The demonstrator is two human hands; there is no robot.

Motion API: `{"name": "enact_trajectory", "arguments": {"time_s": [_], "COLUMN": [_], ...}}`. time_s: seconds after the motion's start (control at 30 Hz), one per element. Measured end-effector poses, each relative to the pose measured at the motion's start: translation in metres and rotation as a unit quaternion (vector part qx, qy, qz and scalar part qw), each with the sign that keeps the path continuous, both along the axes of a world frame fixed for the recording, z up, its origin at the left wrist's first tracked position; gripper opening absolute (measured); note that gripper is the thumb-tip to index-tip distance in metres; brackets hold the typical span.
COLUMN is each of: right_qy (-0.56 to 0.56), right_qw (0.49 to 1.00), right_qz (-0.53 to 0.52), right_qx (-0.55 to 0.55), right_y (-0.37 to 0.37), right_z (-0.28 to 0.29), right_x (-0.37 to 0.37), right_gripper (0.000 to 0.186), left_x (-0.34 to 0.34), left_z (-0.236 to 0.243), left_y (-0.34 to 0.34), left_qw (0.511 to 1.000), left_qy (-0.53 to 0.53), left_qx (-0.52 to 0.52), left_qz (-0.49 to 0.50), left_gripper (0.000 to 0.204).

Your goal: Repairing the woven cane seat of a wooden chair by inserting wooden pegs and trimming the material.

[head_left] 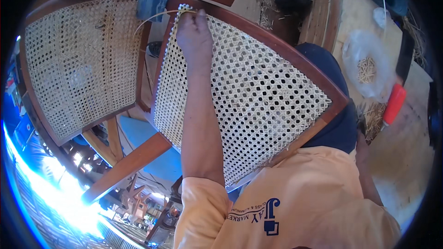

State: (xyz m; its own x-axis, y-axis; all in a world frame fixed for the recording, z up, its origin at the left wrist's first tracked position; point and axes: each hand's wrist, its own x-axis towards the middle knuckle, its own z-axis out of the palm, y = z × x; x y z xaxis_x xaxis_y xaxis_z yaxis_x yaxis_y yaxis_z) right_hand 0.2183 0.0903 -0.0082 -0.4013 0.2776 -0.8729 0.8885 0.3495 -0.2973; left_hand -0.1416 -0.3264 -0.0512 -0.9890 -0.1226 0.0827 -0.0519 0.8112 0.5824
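Observation:
A chair seat of woven cane [267, 87] in a reddish-brown wooden frame lies tilted across my lap. My left hand [194, 34] is at its far corner, fingers closed in a pinch at the edge of the weave. A thin pale cane strand [159, 14] curves out to the left from those fingers. Down at my right side, my right hand [362, 134] is beside a pile of short straw-like cane bits [373, 117]. Its fingers are dark and mostly hidden. Close to it lies a tool with a red handle [394, 103].
The chair's woven cane back [83, 64] stands at the left, with a wooden leg [127, 168] jutting below. On the right a clear plastic bag [364, 64] holds short pegs on a wooden block [339, 14]. Cane scraps litter the far floor.

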Motion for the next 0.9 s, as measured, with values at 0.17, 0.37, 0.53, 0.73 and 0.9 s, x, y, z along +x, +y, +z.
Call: {"name": "enact_trajectory", "arguments": {"time_s": [0.17, 0.37, 0.53, 0.73, 0.9], "right_qy": [0.053, -0.043, -0.011, 0.014, 0.054], "right_qw": [0.998, 0.991, 0.995, 0.967, 0.948], "right_qz": [-0.017, 0.093, -0.054, 0.204, 0.261], "right_qx": [-0.017, 0.082, 0.082, 0.152, 0.175], "right_y": [-0.003, -0.024, -0.016, -0.027, -0.024], "right_z": [0.004, 0.023, 0.011, 0.029, 0.035], "right_x": [-0.001, -0.043, -0.017, -0.044, -0.039], "right_gripper": [0.038, 0.036, 0.037, 0.032, 0.029], "left_x": [0.012, 0.014, -0.009, -0.024, -0.034], "left_z": [0.011, 0.005, 0.004, 0.030, 0.025], "left_y": [0.005, 0.010, 0.003, -0.010, -0.003], "left_qw": [0.983, 0.999, 0.990, 0.951, 0.945], "left_qy": [0.002, 0.020, -0.038, -0.164, -0.194], "left_qx": [0.066, -0.040, -0.090, -0.212, -0.196], "left_qz": [0.170, -0.011, -0.103, -0.152, -0.174], "left_gripper": [0.020, 0.020, 0.021, 0.031, 0.035]}}
